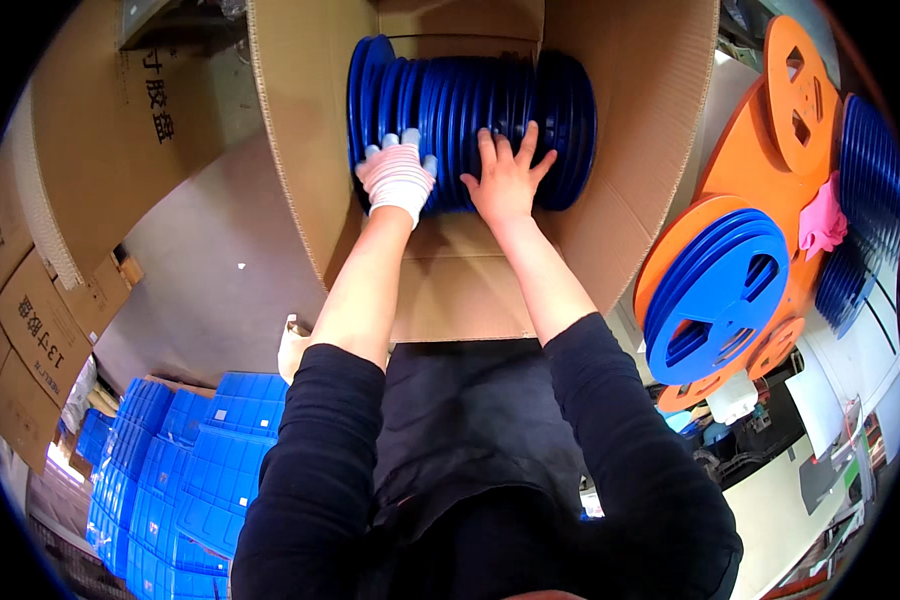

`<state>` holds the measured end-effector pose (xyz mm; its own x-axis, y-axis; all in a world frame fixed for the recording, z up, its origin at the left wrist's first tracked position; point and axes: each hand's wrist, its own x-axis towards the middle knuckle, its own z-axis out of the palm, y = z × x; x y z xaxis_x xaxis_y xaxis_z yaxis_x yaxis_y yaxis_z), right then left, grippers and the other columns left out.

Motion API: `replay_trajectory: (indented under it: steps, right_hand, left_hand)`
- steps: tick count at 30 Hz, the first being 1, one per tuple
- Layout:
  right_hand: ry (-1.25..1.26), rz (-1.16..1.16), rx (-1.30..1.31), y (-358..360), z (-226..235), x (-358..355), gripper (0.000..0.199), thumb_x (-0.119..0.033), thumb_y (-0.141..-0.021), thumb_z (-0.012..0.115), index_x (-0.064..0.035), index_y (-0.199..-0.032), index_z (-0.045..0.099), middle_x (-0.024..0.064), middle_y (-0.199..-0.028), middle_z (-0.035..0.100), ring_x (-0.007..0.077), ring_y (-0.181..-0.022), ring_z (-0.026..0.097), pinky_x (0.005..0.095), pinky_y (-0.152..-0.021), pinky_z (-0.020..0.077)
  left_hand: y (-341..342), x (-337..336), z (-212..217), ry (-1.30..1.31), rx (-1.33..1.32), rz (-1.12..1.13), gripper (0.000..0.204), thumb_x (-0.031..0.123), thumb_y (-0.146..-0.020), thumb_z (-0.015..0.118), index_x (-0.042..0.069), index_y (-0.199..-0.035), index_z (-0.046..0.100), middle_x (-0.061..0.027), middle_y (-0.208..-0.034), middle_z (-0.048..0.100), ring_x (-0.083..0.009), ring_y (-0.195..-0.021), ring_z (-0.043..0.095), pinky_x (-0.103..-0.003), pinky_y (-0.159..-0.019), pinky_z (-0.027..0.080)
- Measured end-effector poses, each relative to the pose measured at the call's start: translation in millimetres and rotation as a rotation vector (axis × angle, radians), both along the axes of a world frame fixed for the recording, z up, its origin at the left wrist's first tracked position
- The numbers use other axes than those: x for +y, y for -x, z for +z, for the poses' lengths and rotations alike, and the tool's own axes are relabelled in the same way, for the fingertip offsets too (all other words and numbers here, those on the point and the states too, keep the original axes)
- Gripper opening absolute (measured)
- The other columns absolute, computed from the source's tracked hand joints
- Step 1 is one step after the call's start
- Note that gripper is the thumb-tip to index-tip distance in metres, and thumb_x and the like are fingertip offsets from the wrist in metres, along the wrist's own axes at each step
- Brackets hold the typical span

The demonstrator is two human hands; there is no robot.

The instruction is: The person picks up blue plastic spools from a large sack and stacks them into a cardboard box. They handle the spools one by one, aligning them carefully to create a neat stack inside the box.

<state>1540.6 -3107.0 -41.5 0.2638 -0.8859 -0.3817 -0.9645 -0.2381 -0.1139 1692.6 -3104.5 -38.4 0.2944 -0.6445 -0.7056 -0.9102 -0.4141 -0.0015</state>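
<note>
Two hands press flat on a row of blue round plastic reels (470,125) standing on edge inside the open brown cardboard box (300,130): the white-gloved left hand (397,175) and bare right hand (505,175), fingers spread, gripping nothing. With only palms steadying them, the outer reels could tip and slide apart.

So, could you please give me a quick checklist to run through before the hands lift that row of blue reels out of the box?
1. Left hand, gloved, lies flat on the row of blue reels: ok.
2. Right hand, bare, is spread on the same row: ok.
3. Fingers closed around the row: not ok, both hands lie open on top.
4. Reels stand packed side by side on edge: ok.
5. Cardboard box has its flaps open above the row: ok.
6. Free room under the reels for fingertips: cannot tell, hidden.
</note>
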Motion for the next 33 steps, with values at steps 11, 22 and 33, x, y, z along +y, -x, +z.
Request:
replay_trajectory:
  steps: [11, 22, 33]
  right_hand:
    - [-0.124, -0.023, 0.044, -21.9, -15.7, -35.3, 0.055, -0.042, -0.069, 0.072, -0.0062, -0.111, 0.067, 0.0097, -0.148, 0.031, 0.0437, -0.141, 0.005, 0.0702, -0.104, 0.0140]
    - [-0.153, -0.113, 0.071, -14.7, -23.8, -16.0, 0.045, -0.037, -0.068, 0.071, -0.0065, -0.102, 0.072, 0.0130, -0.136, 0.044, 0.0412, -0.141, 0.005, 0.0703, -0.104, 0.0158]
    - [-0.021, -0.325, -0.336, 108.1, -25.5, 31.6, 0.047, -0.037, -0.074, 0.067, -0.0011, -0.105, 0.066, 0.0211, -0.127, 0.052, 0.0428, -0.136, 0.022, 0.0549, -0.111, 0.0182]
  left_hand:
    - [-18.7, -18.5, -34.3, -0.115, 0.082, 0.132, 0.050, 0.050, -0.090, 0.043, 0.016, -0.124, 0.057, -0.0086, -0.122, 0.061, -0.0307, -0.112, 0.057, -0.045, -0.091, 0.046]
    - [9.8, -32.6, -11.7, -0.383, 0.021, 0.223, 0.061, 0.051, -0.083, 0.058, 0.016, -0.132, 0.052, -0.0093, -0.132, 0.055, -0.0287, -0.121, 0.053, -0.045, -0.096, 0.043]
    - [75.0, 2.6, 63.0, 0.068, -0.072, 0.024, 0.038, 0.051, -0.084, 0.053, 0.017, -0.095, 0.067, -0.0108, -0.098, 0.068, -0.0327, -0.095, 0.062, -0.048, -0.090, 0.040]
